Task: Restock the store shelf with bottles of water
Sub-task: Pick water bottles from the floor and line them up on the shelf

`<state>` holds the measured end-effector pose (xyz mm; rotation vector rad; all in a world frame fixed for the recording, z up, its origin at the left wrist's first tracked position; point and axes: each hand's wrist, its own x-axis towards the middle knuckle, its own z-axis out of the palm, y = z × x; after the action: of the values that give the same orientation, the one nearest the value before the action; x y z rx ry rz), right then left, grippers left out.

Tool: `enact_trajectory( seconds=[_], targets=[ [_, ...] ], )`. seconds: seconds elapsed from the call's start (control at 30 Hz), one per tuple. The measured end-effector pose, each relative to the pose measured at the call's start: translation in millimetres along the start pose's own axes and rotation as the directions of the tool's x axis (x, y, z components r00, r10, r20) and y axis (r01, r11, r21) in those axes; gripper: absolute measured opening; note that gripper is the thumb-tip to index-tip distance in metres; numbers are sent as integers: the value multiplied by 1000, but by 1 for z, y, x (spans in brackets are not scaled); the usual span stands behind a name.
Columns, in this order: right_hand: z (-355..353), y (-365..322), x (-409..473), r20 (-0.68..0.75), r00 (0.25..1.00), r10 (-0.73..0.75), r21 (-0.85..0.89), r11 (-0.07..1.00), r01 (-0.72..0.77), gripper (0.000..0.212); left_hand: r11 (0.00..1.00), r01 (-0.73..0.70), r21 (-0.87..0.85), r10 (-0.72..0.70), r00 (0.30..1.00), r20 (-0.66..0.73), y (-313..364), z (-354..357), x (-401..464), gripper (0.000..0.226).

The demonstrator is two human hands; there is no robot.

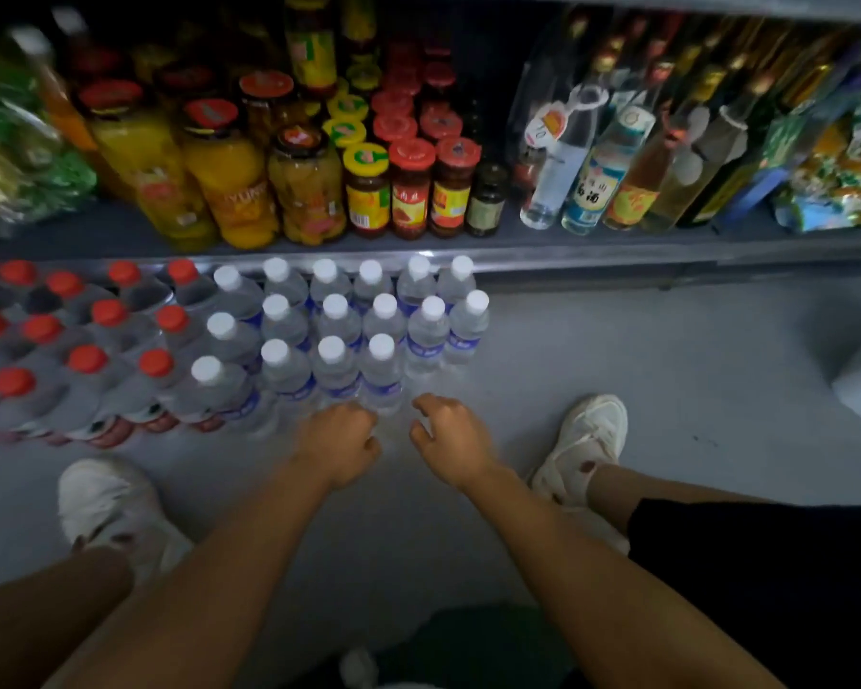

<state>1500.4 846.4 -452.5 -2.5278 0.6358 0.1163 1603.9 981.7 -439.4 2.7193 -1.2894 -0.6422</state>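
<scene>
Here the left hand (339, 442) and right hand (451, 440) hover just before the white-capped water bottles (354, 335), fingers loosely curled, holding nothing, likely poised to straighten the front row; the bottles stand packed in rows beneath the shelf (592, 251), whose ledge hides the rearmost, while blur smears the red-capped packs (70, 340)

Location: a shop, evidenced by a grey metal shelf (369, 243) stocked with rows of labelled glass jars (408, 191), with clear white-capped plastic water bottles (336, 370) massed below.
</scene>
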Motion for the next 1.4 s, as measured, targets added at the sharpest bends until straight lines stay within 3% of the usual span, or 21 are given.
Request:
enact_trajectory(
  seconds=[0.13, 0.27, 0.73, 0.93, 1.07, 1.2, 1.33, 1.4],
  targets=[
    [18, 1, 21, -1, 997, 72, 84, 994, -72, 48, 999, 21, -39, -19, 999, 49, -16, 23, 9, 33],
    [25, -9, 49, -93, 993, 71, 200, 979, -51, 67, 997, 59, -58, -55, 995, 78, -25, 35, 13, 33],
    [16, -17, 77, -141, 985, 100, 202, 977, -70, 61, 994, 57, -97, -54, 998, 31, -37, 26, 16, 29],
    [-36, -37, 53, -223, 969, 107, 177, 982, -68, 44, 989, -4, -151, -9, 996, -87, -28, -17, -2, 15],
    [-94, -65, 40, -281, 955, 97, 129, 990, -62, 51, 996, -31, -80, 12, 973, -231, -17, -71, -19, 19],
    [-157, -99, 25, -391, 919, 51, 102, 995, -12, 41, 999, -34, -24, 23, 924, -381, -10, -139, -34, 19],
    [-216, -139, 22, -482, 876, 6, 110, 992, 54, 62, 997, -43, 63, 70, 839, -540, 3, -211, -52, 23],
    [-243, -158, 23, -525, 850, -34, 92, 991, 96, 59, 994, -42, 104, 96, 796, -598, 8, -244, -57, 22]
  ],
)
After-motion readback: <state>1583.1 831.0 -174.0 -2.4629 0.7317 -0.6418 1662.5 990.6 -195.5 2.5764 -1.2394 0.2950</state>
